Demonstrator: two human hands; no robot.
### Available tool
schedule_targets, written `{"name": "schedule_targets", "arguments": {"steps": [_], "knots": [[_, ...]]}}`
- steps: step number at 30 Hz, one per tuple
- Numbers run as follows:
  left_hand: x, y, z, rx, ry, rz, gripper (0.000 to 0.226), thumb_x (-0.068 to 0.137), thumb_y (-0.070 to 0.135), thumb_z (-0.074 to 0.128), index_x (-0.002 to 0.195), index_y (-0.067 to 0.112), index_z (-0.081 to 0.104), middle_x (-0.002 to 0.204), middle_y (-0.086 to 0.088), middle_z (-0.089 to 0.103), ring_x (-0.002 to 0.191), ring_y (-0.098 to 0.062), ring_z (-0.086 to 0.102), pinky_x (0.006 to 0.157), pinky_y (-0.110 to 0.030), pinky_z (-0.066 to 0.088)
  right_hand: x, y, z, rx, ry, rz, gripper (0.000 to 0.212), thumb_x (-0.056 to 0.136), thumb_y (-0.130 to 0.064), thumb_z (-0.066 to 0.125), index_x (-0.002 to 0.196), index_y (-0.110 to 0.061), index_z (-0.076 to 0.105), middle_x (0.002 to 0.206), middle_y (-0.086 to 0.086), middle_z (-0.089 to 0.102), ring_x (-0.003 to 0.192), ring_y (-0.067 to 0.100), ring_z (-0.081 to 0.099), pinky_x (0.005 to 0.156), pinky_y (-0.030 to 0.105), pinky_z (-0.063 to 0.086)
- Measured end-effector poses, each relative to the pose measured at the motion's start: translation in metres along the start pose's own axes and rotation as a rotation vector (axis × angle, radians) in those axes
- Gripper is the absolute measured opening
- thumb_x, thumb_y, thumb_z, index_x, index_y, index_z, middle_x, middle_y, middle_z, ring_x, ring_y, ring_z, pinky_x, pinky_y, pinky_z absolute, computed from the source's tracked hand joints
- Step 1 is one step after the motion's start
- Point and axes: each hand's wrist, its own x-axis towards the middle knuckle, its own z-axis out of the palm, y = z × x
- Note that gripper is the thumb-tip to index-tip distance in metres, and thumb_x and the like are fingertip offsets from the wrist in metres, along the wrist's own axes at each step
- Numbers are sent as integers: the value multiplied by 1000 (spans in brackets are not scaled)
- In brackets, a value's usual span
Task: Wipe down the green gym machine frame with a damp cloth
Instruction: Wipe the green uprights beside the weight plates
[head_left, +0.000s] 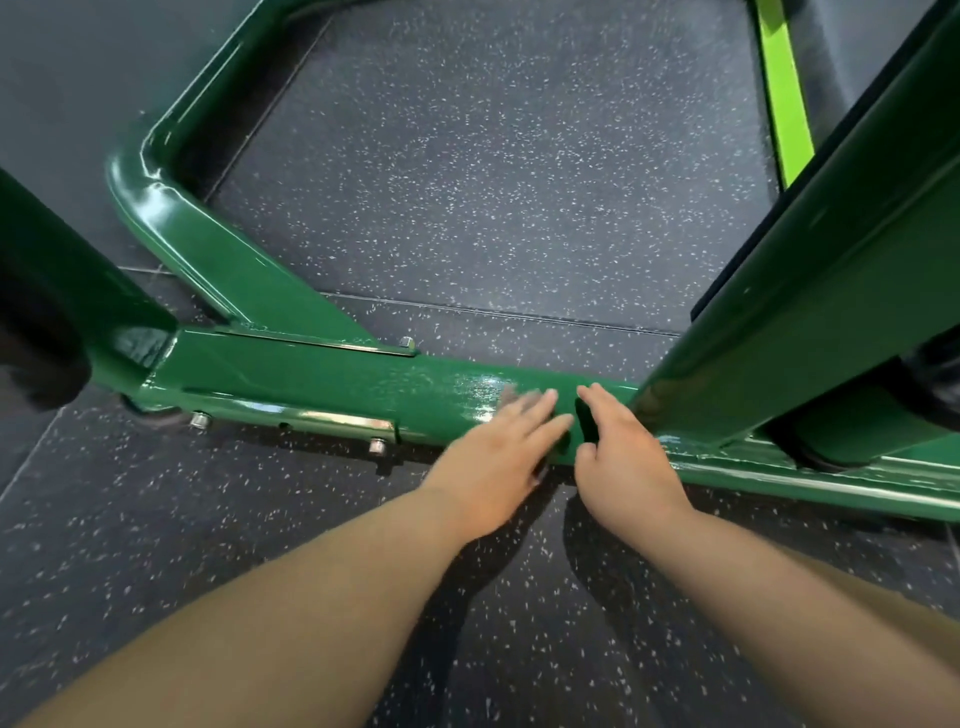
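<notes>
I judge this to be mid-wipe on the green frame (810, 291), working along its low bar (322, 384), which lies on the floor (467, 156) across my view. The left grip (493, 457) lies flat on top of the low bar, fingers straight and holding nothing I can see; its fingertips are blurred. The right grip (628, 457) rests on the low bar just beside the left one, fingers laid out over the top and thumb apart on the near face, also with nothing plainly in it. I cannot make out the cloth; the dark patch on the low bar between the two hands may be a fold of it or only shadow. Just beyond the left fingertips the low bar carries a wet sheen (480, 397), so this stretch looks covered. The next move, as I see it, calls for flat pressure along the low bar toward the bolts (200, 420) on its near face, then the joint where the sloping post meets the low bar, beside the right hand. The curved tube (171, 208) runs off from the far side of the low bar. The floor on both sides of the low bar is dark speckled rubber tile, and a bright green strip (784, 104) lies well beyond the low bar.
</notes>
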Motion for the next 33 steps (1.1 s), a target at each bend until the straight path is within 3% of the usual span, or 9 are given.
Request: {"name": "schedule_targets", "arguments": {"steps": [6,10,15,18,21,23,24,28,33], "knots": [[-38,-56,-9,180,-8,-170,78,98,19,53,155,25,-1,154,10,-21,151,-14,-1,119,-28,2,-2,-6,14,-83,-42,19,65,97,-8,42,157,-19,20,166,-4,3,152,11,3,121,29,10],[-67,-89,-32,158,-95,-296,84,92,4,53,156,25,2,163,5,-8,150,-17,9,116,-24,0,-1,-20,23,-127,-49,58,67,95,-11,43,157,-21,18,165,4,-6,152,22,-4,124,38,8],[-66,-75,-30,-154,134,-436,47,84,12,67,126,28,53,148,7,45,128,-18,50,95,-31,46,5,-33,31,-234,-80,94,71,94,-17,47,157,-20,15,163,14,-11,151,31,-9,123,45,4],[-73,-68,-31,-374,266,-571,38,81,11,68,103,31,45,98,9,61,83,-15,61,64,-26,42,6,-38,28,-268,-78,81,71,92,-16,48,156,-21,18,164,13,-6,151,31,-7,123,47,8],[-88,-53,-37,-902,309,-753,35,81,21,76,102,27,49,96,5,67,86,-16,64,75,-34,53,-10,-49,25,-98,-84,3,71,90,-11,52,153,-32,27,165,1,12,149,18,21,118,39,29],[-104,-30,-49,-1331,327,-801,31,83,31,75,110,25,60,108,1,71,98,-17,68,88,-37,55,-35,-65,22,169,-130,18,68,90,-9,56,148,-39,36,158,-6,34,98,7,66,72,18,49],[-114,-14,-57,-1502,303,-813,33,84,36,71,113,23,63,111,-1,72,98,-16,70,87,-33,56,-54,-73,19,318,-186,50,63,91,-9,59,145,-37,43,149,-9,47,79,3,68,67,20,57],[-153,45,-103,-1911,176,-837,50,90,52,50,126,18,60,117,-4,71,104,-16,68,87,-30,55,-115,-101,-9,629,-411,192,37,87,-11,69,122,-20,67,113,-6,73,112,11,64,104,32,45],[-213,96,-187,-1890,47,-785,27,95,14,53,120,11,63,110,-15,71,100,-23,67,92,-34,54,-191,-137,-87,672,-363,341,20,81,-13,72,101,-14,71,108,2,73,114,20,62,105,40,44]]}}
